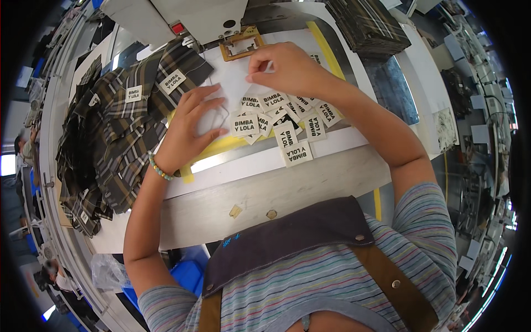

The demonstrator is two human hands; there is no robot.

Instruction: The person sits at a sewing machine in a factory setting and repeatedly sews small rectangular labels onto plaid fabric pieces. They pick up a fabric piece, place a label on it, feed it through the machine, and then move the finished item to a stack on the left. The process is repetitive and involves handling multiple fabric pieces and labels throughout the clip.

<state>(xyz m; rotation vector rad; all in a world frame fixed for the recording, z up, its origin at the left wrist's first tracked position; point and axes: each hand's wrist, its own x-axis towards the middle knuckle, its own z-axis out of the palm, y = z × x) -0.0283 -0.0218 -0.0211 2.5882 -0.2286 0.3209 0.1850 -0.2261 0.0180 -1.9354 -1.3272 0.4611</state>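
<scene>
My left hand [193,124] rests with fingers apart on the white work surface [228,83], a beaded bracelet on its wrist. Faint outlines show under its fingertips, too pale to make out. To the right, my right hand [290,69] is raised over the surface, thumb and forefinger pinched together. Whatever is between those fingertips, if anything, is too small to name. Just beyond them sits a brass-coloured clamp frame [241,46] under the sewing machine head [202,19]. Several white square labels with black print [244,125] lie in a loose heap below my right hand.
Dark plaid fabric pieces [124,124], some bearing white labels, are piled at the left. A stack of plaid pieces [368,25] stands at the back right. Yellow tape [326,47] borders the work surface. A blue bin [188,276] sits below the table's front edge [215,221].
</scene>
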